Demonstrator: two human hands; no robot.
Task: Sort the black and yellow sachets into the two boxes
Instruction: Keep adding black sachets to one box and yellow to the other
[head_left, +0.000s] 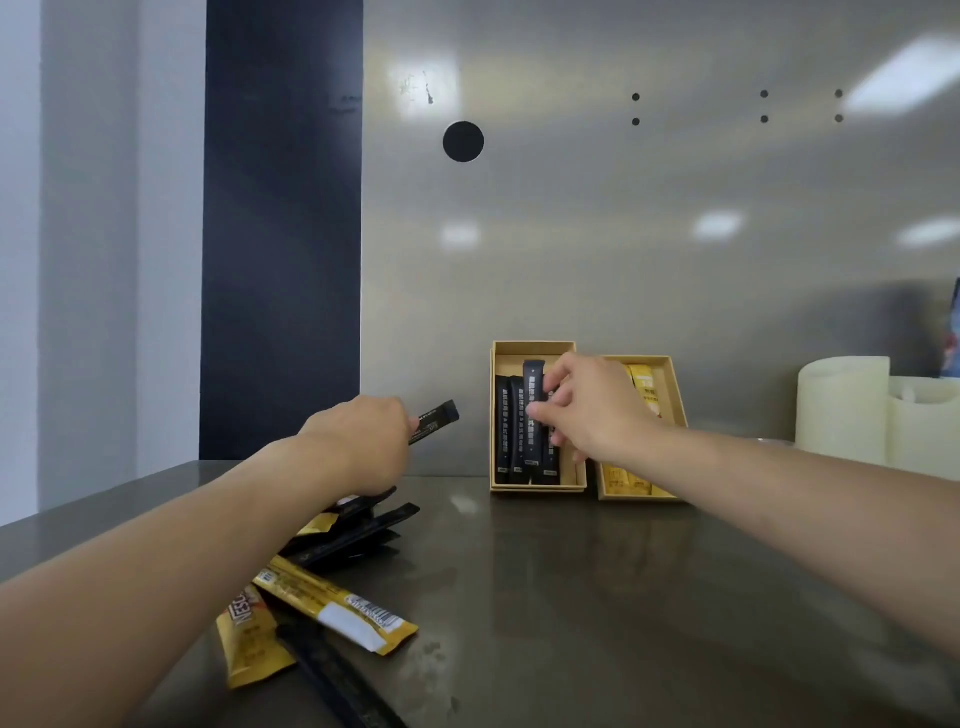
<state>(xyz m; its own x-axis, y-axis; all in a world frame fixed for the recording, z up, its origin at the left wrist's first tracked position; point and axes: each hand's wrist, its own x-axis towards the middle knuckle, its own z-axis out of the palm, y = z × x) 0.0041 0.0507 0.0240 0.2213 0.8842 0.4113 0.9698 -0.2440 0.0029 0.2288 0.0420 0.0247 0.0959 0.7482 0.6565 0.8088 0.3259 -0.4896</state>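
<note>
1. One black sachet (533, 410) was pinched by the right hand (587, 410) at the left box (535, 347), beside other black ones.
2. A second black sachet (436, 418) was pinched by the left hand (363, 441) nearby.
3. Yellow sachets (641, 387) were seen in the right box (667, 395).
4. A mixed pile (358, 530) was left on the table (623, 597); sorting was judged half done.
5. "NESC" was read on one loose yellow sachet (249, 639).

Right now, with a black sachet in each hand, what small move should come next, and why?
Probably the right hand lowers its black sachet flat into the left box and lets go: it sits above the black ones there, sticking up. The left hand holds another black sachet.
</note>
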